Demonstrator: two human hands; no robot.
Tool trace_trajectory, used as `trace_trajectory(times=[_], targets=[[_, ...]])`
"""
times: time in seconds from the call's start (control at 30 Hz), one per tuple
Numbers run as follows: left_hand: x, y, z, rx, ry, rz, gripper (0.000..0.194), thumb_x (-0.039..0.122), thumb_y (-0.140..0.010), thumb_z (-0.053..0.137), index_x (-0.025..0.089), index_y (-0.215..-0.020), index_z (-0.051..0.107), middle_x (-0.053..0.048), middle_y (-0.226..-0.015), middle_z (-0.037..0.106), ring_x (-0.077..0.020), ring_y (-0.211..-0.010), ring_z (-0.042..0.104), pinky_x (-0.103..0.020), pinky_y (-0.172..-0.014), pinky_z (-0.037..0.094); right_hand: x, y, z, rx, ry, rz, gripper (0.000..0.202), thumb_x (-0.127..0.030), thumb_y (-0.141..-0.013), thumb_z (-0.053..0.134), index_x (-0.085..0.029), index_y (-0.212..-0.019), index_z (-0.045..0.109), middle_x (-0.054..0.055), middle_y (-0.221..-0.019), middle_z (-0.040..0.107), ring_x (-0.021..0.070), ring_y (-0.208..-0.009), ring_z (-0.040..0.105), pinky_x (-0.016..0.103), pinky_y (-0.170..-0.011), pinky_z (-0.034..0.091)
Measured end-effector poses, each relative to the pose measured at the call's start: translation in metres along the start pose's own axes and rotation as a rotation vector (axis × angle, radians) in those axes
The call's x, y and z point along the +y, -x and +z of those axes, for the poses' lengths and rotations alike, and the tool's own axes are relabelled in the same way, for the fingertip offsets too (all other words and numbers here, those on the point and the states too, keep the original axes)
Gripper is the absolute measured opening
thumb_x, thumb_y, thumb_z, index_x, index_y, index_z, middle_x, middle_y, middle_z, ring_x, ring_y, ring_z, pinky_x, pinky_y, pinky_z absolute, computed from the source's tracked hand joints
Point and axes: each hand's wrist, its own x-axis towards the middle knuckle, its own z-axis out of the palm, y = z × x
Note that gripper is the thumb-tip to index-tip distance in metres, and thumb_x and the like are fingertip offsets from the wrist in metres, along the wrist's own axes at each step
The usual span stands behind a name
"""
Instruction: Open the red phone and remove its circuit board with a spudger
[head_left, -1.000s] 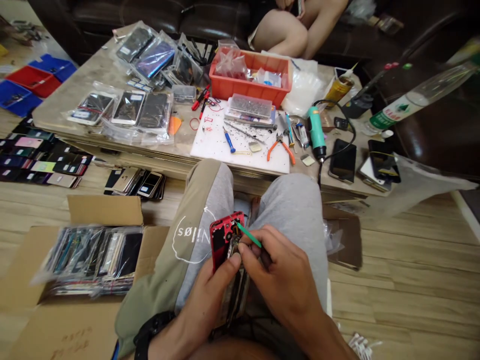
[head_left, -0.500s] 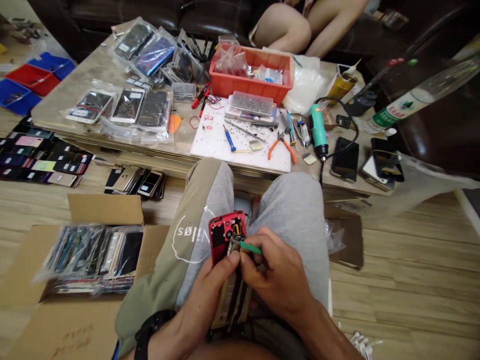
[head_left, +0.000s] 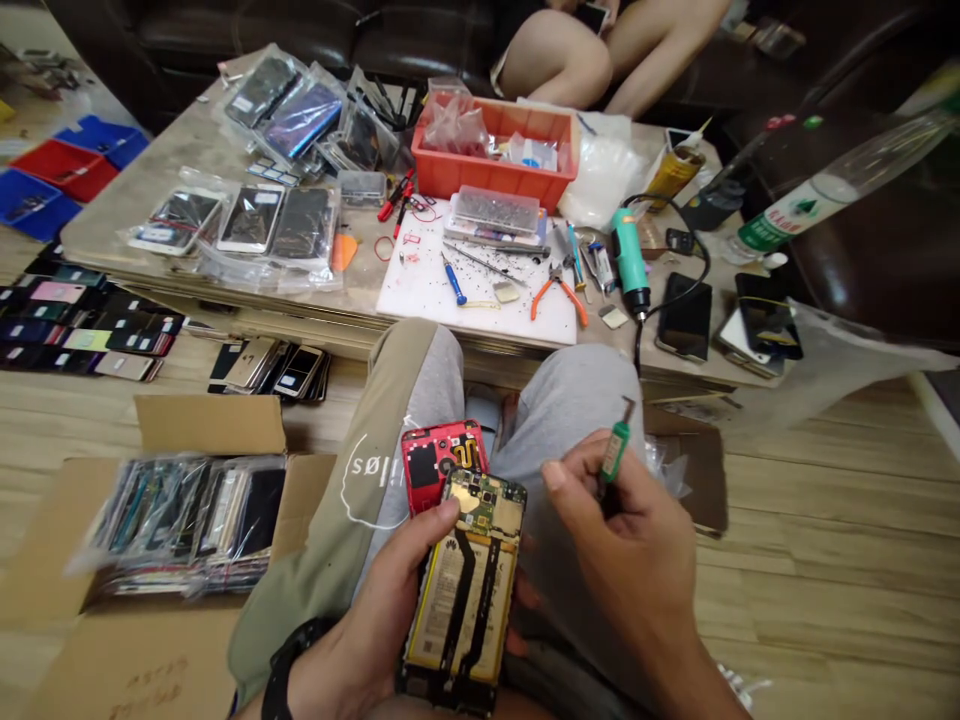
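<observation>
The left hand [head_left: 379, 600] grips one opened phone [head_left: 466, 600], thumb over its upper left edge; one red cover [head_left: 431, 455] pokes out just beyond that thumb. The right hand [head_left: 637, 540], right of the phone and apart from it, pinches one green tool [head_left: 616, 448], tip up. Past both hands, on the counter [head_left: 356, 295], I count one blue driver [head_left: 454, 280], one pair of cutters [head_left: 556, 273], one red bin [head_left: 495, 172] and, further left, three bagged phones [head_left: 251, 218] in a row.

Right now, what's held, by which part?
Left hand: opened black phone, by its sides; red phone cover, unclear if held. Right hand: green tool with metal tip, by its handle.
</observation>
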Motion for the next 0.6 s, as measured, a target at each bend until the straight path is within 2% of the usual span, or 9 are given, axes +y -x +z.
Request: trace_trajectory(times=[0.07, 0.17, 0.23, 0.3, 0.37, 0.43, 0.53, 0.6], targets=[[0.001, 0.0, 0.0, -0.01, -0.001, -0.004, 0.068, 0.069, -0.076, 0.069, 0.01, -0.109, 0.078, -0.015, -0.091, 0.08, -0.0228, -0.068, 0.075, -0.028, -0.064, 0.057, 0.003, 0.0, 0.002, 0.043, 0.035, 0.03, 0.033, -0.019, -0.089, 0.064, -0.023, -0.065, 0.041, -0.009, -0.062, 0.038, 0.0091, -0.054, 0.038, 0.021, -0.051, 0.034], [0.002, 0.0, 0.0, -0.008, 0.003, -0.005, 0.067, 0.069, -0.076, 0.068, 0.01, -0.106, 0.078, -0.015, -0.091, 0.08, -0.023, -0.068, 0.075, -0.028, -0.063, 0.056, 0.006, 0.0, 0.004, 0.056, 0.072, 0.058, 0.034, -0.017, -0.085, 0.063, -0.024, -0.064, 0.037, -0.009, -0.061, 0.036, 0.0088, -0.052, 0.036, 0.021, -0.05, 0.033], [0.002, -0.001, -0.001, -0.011, 0.013, -0.007, 0.066, 0.069, -0.076, 0.068, 0.01, -0.104, 0.078, -0.015, -0.091, 0.08, -0.0231, -0.068, 0.075, -0.027, -0.063, 0.056, 0.006, -0.001, 0.005, 0.047, 0.047, 0.088, 0.026, -0.017, -0.083, 0.063, -0.024, -0.068, 0.044, -0.009, -0.062, 0.041, 0.0088, -0.052, 0.04, 0.02, -0.049, 0.035], [0.001, -0.001, -0.002, -0.022, 0.023, -0.007, 0.066, 0.068, -0.078, 0.067, 0.01, -0.106, 0.078, -0.016, -0.092, 0.08, -0.0232, -0.069, 0.075, -0.028, -0.064, 0.057, 0.005, -0.001, 0.005, 0.039, 0.002, 0.133, 0.01, -0.017, -0.083, 0.064, -0.023, -0.08, 0.056, -0.009, -0.065, 0.046, 0.0091, -0.053, 0.044, 0.019, -0.048, 0.037], [0.001, 0.0, -0.002, -0.031, 0.02, 0.003, 0.065, 0.067, -0.081, 0.064, 0.01, -0.11, 0.077, -0.016, -0.093, 0.08, -0.0233, -0.069, 0.075, -0.028, -0.065, 0.057, 0.003, -0.001, 0.003, 0.034, -0.028, 0.157, 0.011, -0.018, -0.084, 0.065, -0.023, -0.094, 0.066, -0.007, -0.069, 0.052, 0.0101, -0.056, 0.049, 0.02, -0.051, 0.04], [0.001, 0.001, -0.001, -0.039, 0.016, 0.011, 0.064, 0.065, -0.084, 0.062, 0.01, -0.113, 0.077, -0.015, -0.093, 0.08, -0.0231, -0.069, 0.075, -0.028, -0.064, 0.057, 0.001, -0.001, 0.0, 0.014, -0.083, 0.154, 0.01, -0.024, -0.092, 0.061, -0.024, -0.096, 0.07, -0.005, -0.071, 0.055, 0.0115, -0.058, 0.05, 0.022, -0.052, 0.041], [0.002, 0.003, 0.001, -0.044, 0.028, 0.019, 0.061, 0.063, -0.086, 0.06, 0.01, -0.11, 0.078, -0.015, -0.092, 0.08, -0.0225, -0.068, 0.075, -0.028, -0.065, 0.057, -0.001, 0.002, -0.005, -0.025, -0.187, 0.096, 0.039, -0.034, -0.106, 0.041, -0.024, -0.085, 0.071, 0.001, -0.077, 0.06, 0.0154, -0.068, 0.056, 0.026, -0.059, 0.045], [0.003, 0.004, 0.003, -0.042, 0.039, 0.025, 0.061, 0.063, -0.087, 0.059, 0.01, -0.107, 0.079, -0.015, -0.091, 0.08, -0.0219, -0.067, 0.074, -0.028, -0.066, 0.057, -0.001, 0.004, -0.008, -0.018, -0.183, 0.048, 0.048, -0.035, -0.108, 0.034, -0.024, -0.082, 0.072, 0.003, -0.083, 0.063, 0.0178, -0.076, 0.06, 0.029, -0.064, 0.048]])
